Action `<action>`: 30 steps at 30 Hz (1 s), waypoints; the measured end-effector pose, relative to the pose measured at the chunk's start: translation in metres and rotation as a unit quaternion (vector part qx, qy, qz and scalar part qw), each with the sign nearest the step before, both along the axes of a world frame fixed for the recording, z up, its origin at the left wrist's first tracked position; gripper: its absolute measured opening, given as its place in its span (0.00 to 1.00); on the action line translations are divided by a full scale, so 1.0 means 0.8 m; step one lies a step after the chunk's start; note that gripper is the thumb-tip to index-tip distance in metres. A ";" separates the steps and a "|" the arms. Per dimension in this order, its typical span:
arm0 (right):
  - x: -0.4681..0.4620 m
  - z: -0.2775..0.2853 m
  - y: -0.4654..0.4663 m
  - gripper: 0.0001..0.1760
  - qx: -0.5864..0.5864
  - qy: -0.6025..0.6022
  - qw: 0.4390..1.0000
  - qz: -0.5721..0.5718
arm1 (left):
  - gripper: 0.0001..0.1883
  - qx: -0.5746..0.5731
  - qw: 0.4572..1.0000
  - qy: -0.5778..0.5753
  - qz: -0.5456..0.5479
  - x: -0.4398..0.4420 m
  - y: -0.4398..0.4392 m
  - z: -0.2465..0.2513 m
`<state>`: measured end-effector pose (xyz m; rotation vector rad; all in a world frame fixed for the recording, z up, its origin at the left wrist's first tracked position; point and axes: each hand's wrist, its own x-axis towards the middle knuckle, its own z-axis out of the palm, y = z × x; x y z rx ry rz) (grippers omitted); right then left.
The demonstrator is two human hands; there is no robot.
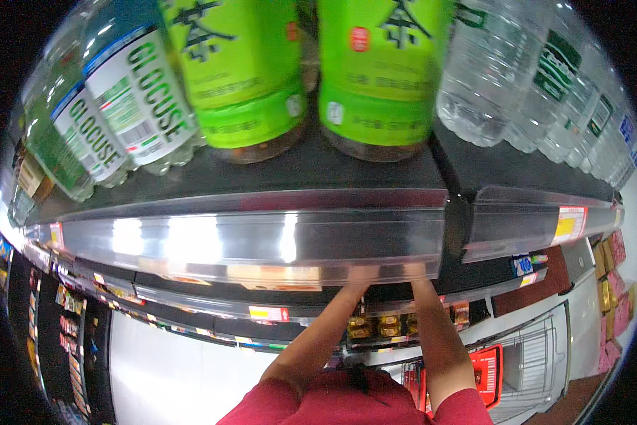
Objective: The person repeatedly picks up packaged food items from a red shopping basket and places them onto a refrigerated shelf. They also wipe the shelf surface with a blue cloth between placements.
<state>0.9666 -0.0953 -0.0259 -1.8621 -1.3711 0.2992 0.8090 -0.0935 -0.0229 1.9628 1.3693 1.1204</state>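
Note:
Both forearms reach forward beneath the front edge of a black shelf (318, 170). Part of my left hand (362, 273) and part of my right hand (415, 271) show faintly through the clear plastic shelf-edge strip (345, 234); the fingers are hidden under the shelf, along with anything they touch. Left of my left hand, a row of pale boxes (276, 277) lies on the level below. Above the hands stand two green-labelled tea bottles (244, 79), (377, 79), with white-labelled drink bottles (143, 101) to the left and clear water bottles (488, 79) to the right.
Lower shelves hold gold-coloured packages (389, 325) and price tags (268, 313). A metal shopping cart (536, 345) with a red plastic part (488, 372) stands close on the right. Farther right are stacked pink and gold packages (613, 297); at the left, another black shelf rack (47, 319).

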 end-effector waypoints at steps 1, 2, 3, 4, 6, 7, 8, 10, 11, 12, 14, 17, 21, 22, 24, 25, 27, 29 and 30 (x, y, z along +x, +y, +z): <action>0.004 0.004 -0.001 0.27 -0.042 -0.020 0.999 -0.016 | 0.22 -0.010 0.999 -0.029 -0.012 0.006 0.000 -0.007; 0.007 0.007 -0.001 0.26 -0.001 -0.012 1.000 0.009 | 0.21 -0.019 0.998 -0.059 -0.023 0.010 0.003 -0.010; 0.010 0.011 0.001 0.26 0.041 -0.011 0.998 0.042 | 0.19 -0.066 0.969 -0.232 -0.042 0.016 -0.001 -0.009; 0.013 0.013 0.002 0.25 0.013 -0.024 0.999 0.028 | 0.19 -0.118 0.935 -0.327 -0.066 0.015 -0.004 -0.003; 0.020 0.012 0.007 0.23 0.037 -0.020 0.998 0.039 | 0.19 -0.140 0.937 -0.309 -0.081 0.002 -0.013 0.023; 0.023 0.008 0.007 0.23 0.056 -0.013 0.998 0.018 | 0.18 -0.106 0.960 -0.252 -0.067 -0.003 -0.026 0.044; 0.025 0.005 0.018 0.27 0.124 0.322 0.936 0.068 | 0.17 -0.020 0.988 -0.145 -0.043 -0.010 -0.039 0.068; 0.033 -0.002 0.024 0.25 0.222 0.574 0.778 0.124 | 0.16 0.041 0.994 -0.095 -0.040 -0.028 -0.075 0.121; 0.036 -0.002 0.023 0.19 0.274 0.528 0.793 0.136 | 0.15 0.046 0.993 -0.094 -0.059 -0.043 -0.096 0.146; 0.040 0.002 0.019 0.19 0.262 0.439 0.853 0.103 | 0.15 0.057 0.990 -0.115 -0.050 -0.058 -0.117 0.170; 0.037 0.021 0.006 0.20 0.178 0.207 0.962 0.019 | 0.15 0.083 0.982 -0.159 -0.058 -0.098 -0.150 0.209; 0.002 0.068 -0.027 0.22 0.155 0.147 0.977 -0.010 | 0.13 0.208 0.969 -0.121 0.045 -0.181 -0.169 0.242; -0.081 0.105 -0.068 0.24 0.094 0.261 0.960 0.035 | 0.10 0.136 0.924 -0.276 0.228 -0.278 -0.154 0.245; -0.102 0.105 -0.072 0.25 0.088 0.233 0.966 0.070 | 0.15 0.099 0.926 -0.256 0.258 -0.302 -0.148 0.241; -0.140 0.102 -0.064 0.26 0.055 0.205 0.974 0.083 | 0.22 0.006 0.864 -0.463 0.200 -0.332 -0.112 0.228; -0.159 0.102 -0.051 0.27 0.025 0.216 0.973 0.078 | 0.24 -0.061 0.832 -0.516 0.194 -0.343 -0.095 0.219; -0.182 0.104 -0.040 0.30 0.019 0.309 0.945 0.102 | 0.29 -0.113 0.768 -0.612 0.152 -0.348 -0.068 0.195; -0.193 0.108 -0.034 0.31 -0.037 0.414 0.903 0.109 | 0.36 -0.167 0.793 -0.566 0.151 -0.352 -0.048 0.171; -0.198 0.109 -0.029 0.31 -0.039 0.397 0.911 0.108 | 0.37 -0.182 0.798 -0.557 0.141 -0.354 -0.041 0.160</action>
